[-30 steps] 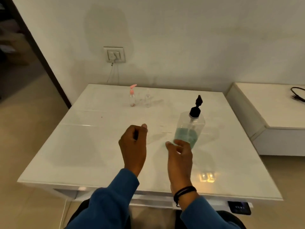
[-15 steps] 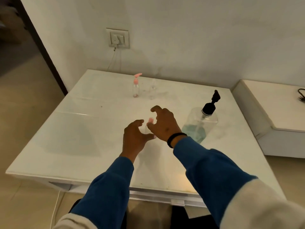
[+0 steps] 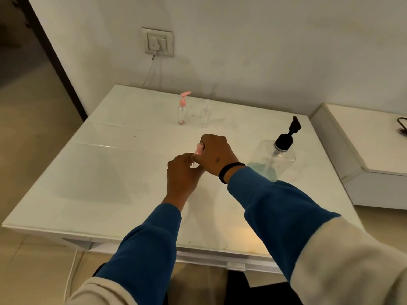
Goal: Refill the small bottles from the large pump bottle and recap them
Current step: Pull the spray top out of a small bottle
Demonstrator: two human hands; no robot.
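Together, left hand [image 3: 181, 172] and right hand [image 3: 214, 154] around small bottle [image 3: 197, 153].

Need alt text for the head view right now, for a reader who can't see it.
Both hands meet over a white table: the left hand grips a small clear bottle while the right hand pinches its pink cap. A large pump bottle stands right; two more small bottles stand behind.

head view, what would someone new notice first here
First, both hands meeting over the middle of the white table: the left hand grips a small clear bottle while the right hand pinches its pink cap. To their right stands the large pump bottle with a black pump and some blue liquid at the bottom. Near the far edge stands another small bottle with a pink pump.
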